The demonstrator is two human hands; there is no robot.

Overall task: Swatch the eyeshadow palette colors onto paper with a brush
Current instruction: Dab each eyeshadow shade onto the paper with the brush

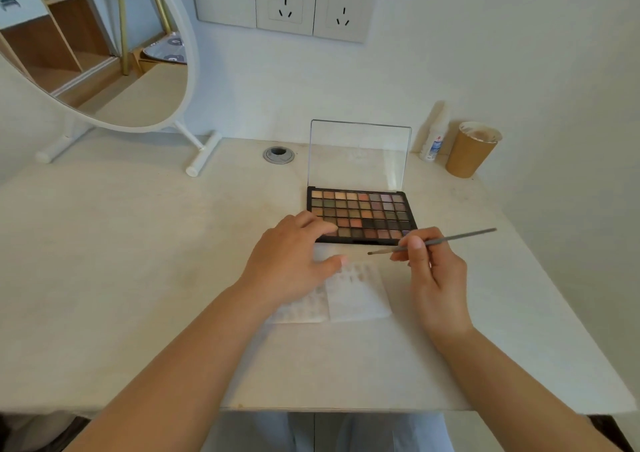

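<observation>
An open eyeshadow palette with several rows of brown, pink and green pans lies on the white desk, its clear lid standing upright. In front of it lies white paper bearing several faint colour swatches. My left hand rests flat on the paper's left part, fingers spread, its fingertips overlapping the palette's near left corner. My right hand holds a thin grey brush like a pen, its tip hovering just above the paper's top edge, in front of the palette.
A round tilting mirror on a white stand occupies the back left. A cable grommet sits left of the palette lid. A small white bottle and a brown paper cup stand at the back right. The desk's near edge is close to my body.
</observation>
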